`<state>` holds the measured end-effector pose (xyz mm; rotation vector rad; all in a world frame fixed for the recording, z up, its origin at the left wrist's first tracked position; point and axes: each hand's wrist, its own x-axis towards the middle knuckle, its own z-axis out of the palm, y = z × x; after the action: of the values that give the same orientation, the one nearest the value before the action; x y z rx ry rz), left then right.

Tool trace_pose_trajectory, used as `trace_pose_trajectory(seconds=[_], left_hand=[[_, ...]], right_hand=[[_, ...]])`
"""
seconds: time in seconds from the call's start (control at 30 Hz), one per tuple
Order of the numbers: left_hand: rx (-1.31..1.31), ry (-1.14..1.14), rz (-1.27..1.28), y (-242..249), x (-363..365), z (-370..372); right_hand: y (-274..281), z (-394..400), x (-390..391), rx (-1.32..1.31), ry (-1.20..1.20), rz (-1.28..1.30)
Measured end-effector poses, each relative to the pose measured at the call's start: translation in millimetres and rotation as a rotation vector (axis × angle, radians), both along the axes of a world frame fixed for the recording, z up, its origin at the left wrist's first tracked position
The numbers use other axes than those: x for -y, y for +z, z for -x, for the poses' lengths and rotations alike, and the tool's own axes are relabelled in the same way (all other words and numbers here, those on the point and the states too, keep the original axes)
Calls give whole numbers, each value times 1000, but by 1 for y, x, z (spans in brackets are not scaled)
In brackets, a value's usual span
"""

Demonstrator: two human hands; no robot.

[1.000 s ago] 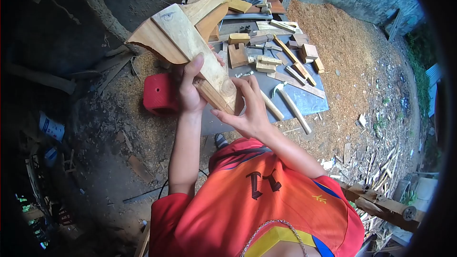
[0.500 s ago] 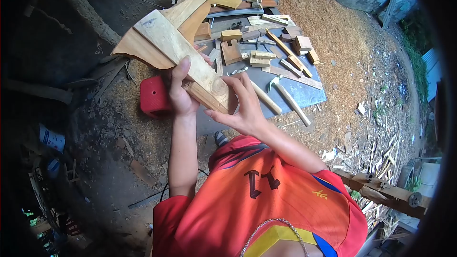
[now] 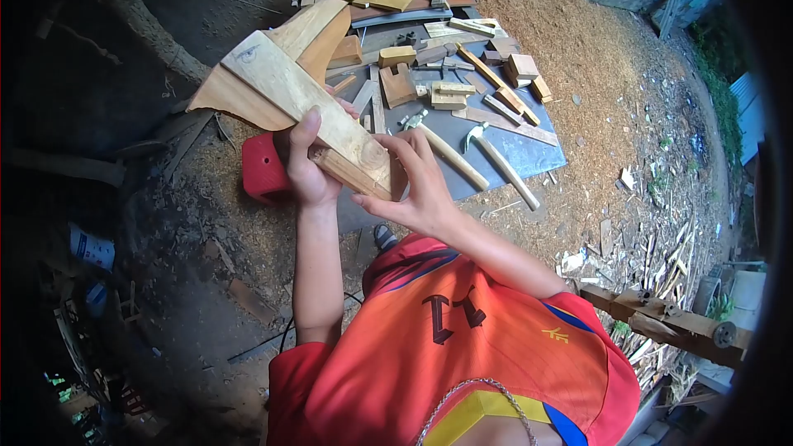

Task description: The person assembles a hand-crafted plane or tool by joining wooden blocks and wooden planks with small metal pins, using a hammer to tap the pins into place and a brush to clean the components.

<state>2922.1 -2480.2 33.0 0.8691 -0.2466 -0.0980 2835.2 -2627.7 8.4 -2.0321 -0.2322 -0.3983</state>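
Held up over the near edge of the table is a pale wooden joinery piece [image 3: 285, 87]: a squared post with curved, darker brackets at its far end. A small pencil mark shows on its upper face. My left hand [image 3: 314, 169] is wrapped round the post at mid-length, thumb on top, with most of its fingers hidden beneath. At the near end, by a round knot in the grain, my right hand [image 3: 417, 182] grips the post between thumb and fingers. Two hammers, a nearer one [image 3: 450, 157] and another [image 3: 504, 167], lie on the table right of my right hand.
The grey table [image 3: 529, 161] carries several wood blocks, strips and a notched block [image 3: 399, 87]. A red stool [image 3: 264, 167] stands to the left of the table. Sawdust [image 3: 570, 58] covers the ground on the right, and a timber beam [image 3: 661, 322] juts in at lower right.
The joinery piece has shifted a little left, its far end dipping slightly lower in view. Both hands keep their grip on it, the right hand moving slightly left with it.
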Motion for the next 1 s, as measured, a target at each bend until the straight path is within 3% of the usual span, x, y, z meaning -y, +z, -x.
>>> trace_pose_trajectory(seconds=[0.73, 1.0], left_hand=[[1, -16, -5, 3, -27, 0], [29, -229, 352, -1, -41, -10]], right_hand=[[7, 3, -16, 80, 66, -10], [15, -1, -7, 78, 18, -161]])
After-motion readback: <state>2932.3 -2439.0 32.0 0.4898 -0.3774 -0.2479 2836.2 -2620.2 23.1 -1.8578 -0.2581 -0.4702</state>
